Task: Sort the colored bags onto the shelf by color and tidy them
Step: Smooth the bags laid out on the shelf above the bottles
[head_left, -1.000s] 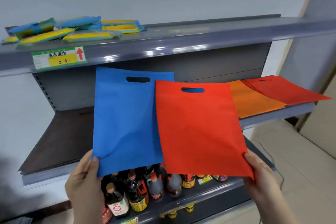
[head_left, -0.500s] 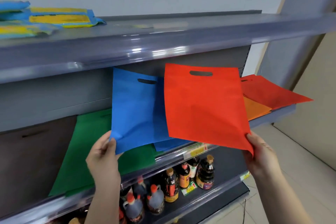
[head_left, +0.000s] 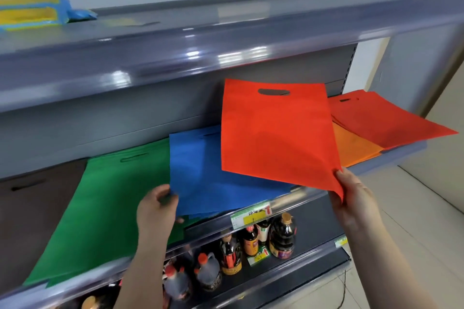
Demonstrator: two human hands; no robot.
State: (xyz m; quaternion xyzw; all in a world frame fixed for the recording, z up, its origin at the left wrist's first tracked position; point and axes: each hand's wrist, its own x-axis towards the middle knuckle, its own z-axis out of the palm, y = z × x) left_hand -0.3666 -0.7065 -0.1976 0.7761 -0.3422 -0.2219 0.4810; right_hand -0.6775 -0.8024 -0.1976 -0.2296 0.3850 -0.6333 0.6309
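My left hand (head_left: 157, 211) pinches the near left corner of a blue bag (head_left: 200, 173), which lies flat on the middle shelf (head_left: 296, 202) over another blue bag. My right hand (head_left: 356, 200) pinches the bottom corner of a red bag (head_left: 276, 133), held up tilted above the shelf, its cut-out handle at the top. On the shelf, left to right, lie a brown bag (head_left: 32, 213), a green bag (head_left: 105, 208), the blue ones, an orange bag (head_left: 354, 148) and a red pile (head_left: 381, 120) at the far right.
The top shelf (head_left: 226, 50) overhangs the bags and carries yellow-and-blue packets (head_left: 35, 12) at its left. Dark sauce bottles (head_left: 251, 246) stand on the lower shelf under the bags. A pale tiled floor (head_left: 414, 221) opens to the right.
The view swung right. My left hand lowered the blue bag from upright to flat on the shelf. The red bag moved right, away from the blue one, toward the orange and red piles.
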